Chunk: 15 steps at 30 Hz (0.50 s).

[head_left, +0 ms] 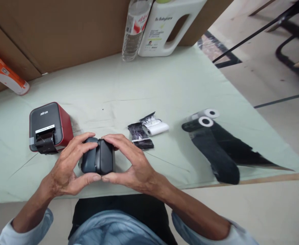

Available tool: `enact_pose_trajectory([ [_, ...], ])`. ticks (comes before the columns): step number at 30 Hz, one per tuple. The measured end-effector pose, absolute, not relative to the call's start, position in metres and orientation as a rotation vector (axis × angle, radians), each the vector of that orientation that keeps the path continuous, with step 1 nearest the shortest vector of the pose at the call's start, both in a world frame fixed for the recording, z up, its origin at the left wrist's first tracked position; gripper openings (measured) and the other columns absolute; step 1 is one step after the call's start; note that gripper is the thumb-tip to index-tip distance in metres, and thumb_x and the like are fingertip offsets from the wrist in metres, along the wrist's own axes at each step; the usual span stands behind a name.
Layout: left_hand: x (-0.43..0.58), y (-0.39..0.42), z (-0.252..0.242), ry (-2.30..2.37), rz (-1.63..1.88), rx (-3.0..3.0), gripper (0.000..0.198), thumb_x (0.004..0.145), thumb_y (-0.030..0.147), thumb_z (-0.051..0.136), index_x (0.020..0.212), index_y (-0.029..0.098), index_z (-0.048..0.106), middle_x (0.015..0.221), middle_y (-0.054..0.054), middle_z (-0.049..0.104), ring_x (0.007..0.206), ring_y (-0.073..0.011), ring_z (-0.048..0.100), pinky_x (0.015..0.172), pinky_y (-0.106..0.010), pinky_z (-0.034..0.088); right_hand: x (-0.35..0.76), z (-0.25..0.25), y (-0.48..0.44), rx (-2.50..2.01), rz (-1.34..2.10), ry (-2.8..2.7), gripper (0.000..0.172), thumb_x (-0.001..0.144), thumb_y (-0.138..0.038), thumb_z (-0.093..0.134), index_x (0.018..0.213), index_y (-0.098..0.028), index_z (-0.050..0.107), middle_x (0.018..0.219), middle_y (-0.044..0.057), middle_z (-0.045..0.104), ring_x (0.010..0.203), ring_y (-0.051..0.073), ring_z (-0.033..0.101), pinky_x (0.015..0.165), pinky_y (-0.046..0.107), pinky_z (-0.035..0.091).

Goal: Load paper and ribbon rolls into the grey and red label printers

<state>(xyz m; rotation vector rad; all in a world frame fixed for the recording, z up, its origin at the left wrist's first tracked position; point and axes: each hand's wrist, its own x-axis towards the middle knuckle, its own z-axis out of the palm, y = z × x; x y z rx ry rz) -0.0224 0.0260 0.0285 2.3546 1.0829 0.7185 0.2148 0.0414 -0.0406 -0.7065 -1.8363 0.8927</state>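
Observation:
My left hand point(67, 166) and my right hand point(136, 163) grip a small black portable printer point(105, 156) from both sides, close to the table's front edge. A seam runs across its top between a dark blue-black part and a black part. Both thumbs press its near side, while the fingers curl over the far side. To the left stands a red and black label printer point(46, 122), with a white-edged dark strip coming out of its slot. Right of my hands lie a white paper roll point(157, 128) and crumpled black film point(138, 132).
Farther right are another paper roll point(205, 121) and a long black piece of fabric or film point(223, 153). A clear water bottle point(134, 34) and a white detergent jug point(162, 37) stand against the cardboard wall point(70, 30). An orange bottle point(6, 75) is at the left.

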Motion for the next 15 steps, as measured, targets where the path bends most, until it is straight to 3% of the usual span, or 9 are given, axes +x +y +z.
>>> enact_pose_trajectory([
  [10,-0.024,0.022,0.036,1.130,0.593,2.368,0.070,0.085,0.022,0.080,0.150,0.019,0.054,0.161,-0.026,0.048,0.148,-0.0405,0.051,0.118,-0.057,0.049,0.202,-0.049,0.039,-0.676,0.995,-1.748,0.094,0.078,-0.061,0.088,0.155,-0.024,0.049,0.141,0.017,0.064,0.132,0.033,0.062,0.110,0.052,0.057],
  [15,-0.024,0.024,0.033,1.115,0.636,2.376,0.067,0.086,0.020,0.078,0.149,0.020,0.054,0.156,-0.025,0.052,0.145,-0.0388,0.054,0.116,-0.058,0.051,0.194,-0.052,0.037,-0.670,1.040,-1.712,0.098,0.076,-0.066,0.087,0.156,-0.025,0.046,0.144,0.017,0.061,0.136,0.033,0.060,0.111,0.052,0.055],
])
